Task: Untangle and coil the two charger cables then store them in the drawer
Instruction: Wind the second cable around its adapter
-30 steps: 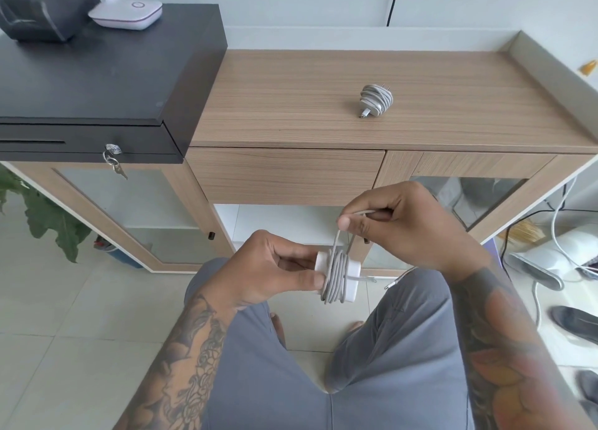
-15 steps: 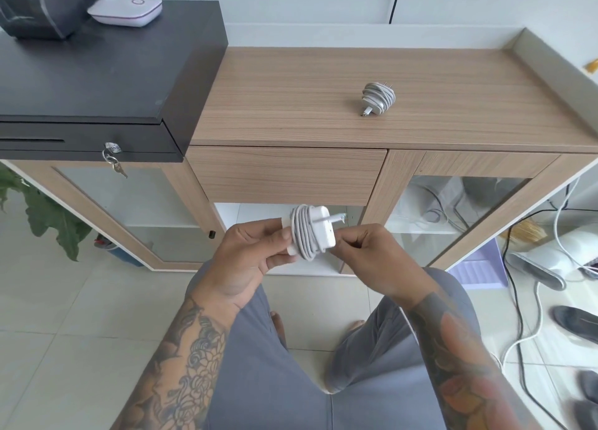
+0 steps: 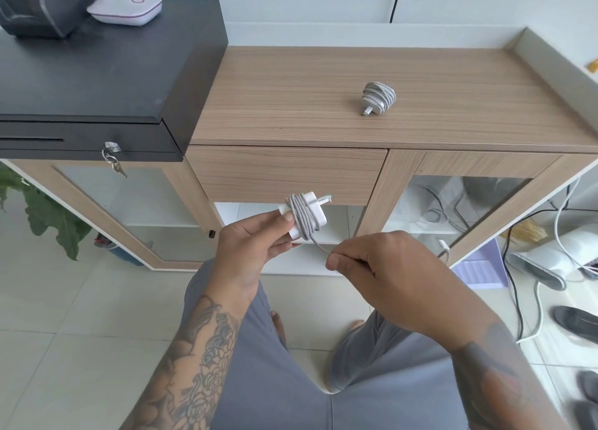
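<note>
My left hand (image 3: 250, 246) holds a white charger block (image 3: 305, 216) with a grey cable wound around it, in front of the shut wooden drawer (image 3: 286, 174). My right hand (image 3: 385, 267) pinches the loose end of that cable (image 3: 320, 246) just below and to the right of the block; the cable runs short and taut between the two hands. A second charger (image 3: 378, 98), its cable coiled around it, lies on the wooden cabinet top (image 3: 291, 99), right of the middle.
A black cash box (image 3: 97, 80) with keys (image 3: 113, 162) in its lock sits at the left, carrying a white lamp base (image 3: 127, 8). Glass cabinet doors flank the drawer. Loose cables, a white appliance (image 3: 556, 254) and sandals lie on the floor at right.
The block has been turned and lifted in my left hand. My right hand has dropped down and to the right, drawing the cable's end away from the block.
</note>
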